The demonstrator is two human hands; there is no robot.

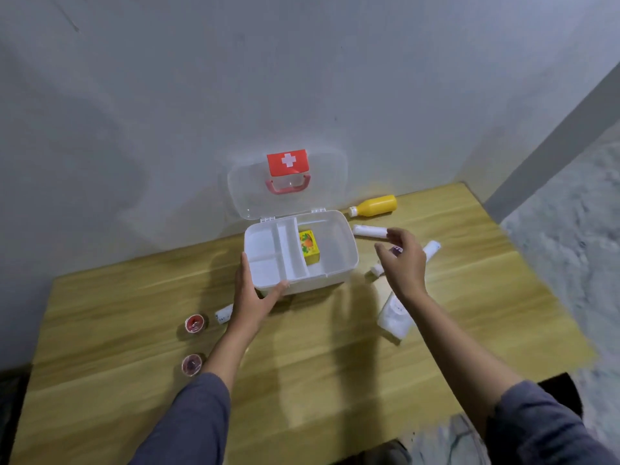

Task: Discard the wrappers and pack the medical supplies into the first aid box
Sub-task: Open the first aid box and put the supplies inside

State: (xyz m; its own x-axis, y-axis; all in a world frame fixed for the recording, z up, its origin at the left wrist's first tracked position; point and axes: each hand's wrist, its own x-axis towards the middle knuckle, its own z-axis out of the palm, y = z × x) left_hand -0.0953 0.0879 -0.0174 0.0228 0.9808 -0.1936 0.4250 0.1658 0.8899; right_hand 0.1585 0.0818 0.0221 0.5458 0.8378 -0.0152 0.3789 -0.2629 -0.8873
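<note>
While braced by left hand (250, 297) at near corner, first aid box (339, 260) open on wooden tabletop (318, 364) against grey wall (167, 95); right hand (404, 263) hovering, fingers (382, 251) spread, empty, above tubes (369, 230).

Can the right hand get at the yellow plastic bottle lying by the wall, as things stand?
Probably yes. The right hand hovers open; only a white roll lies between it and the yellow plastic bottle, with nothing covering the bottle.

Dim, even indoor light. Soft shadows of both arms fall on the wooden table (335, 380). Overall softness with motion blur; wide-angle distortion bends the table edges and wall (167, 95).
</note>
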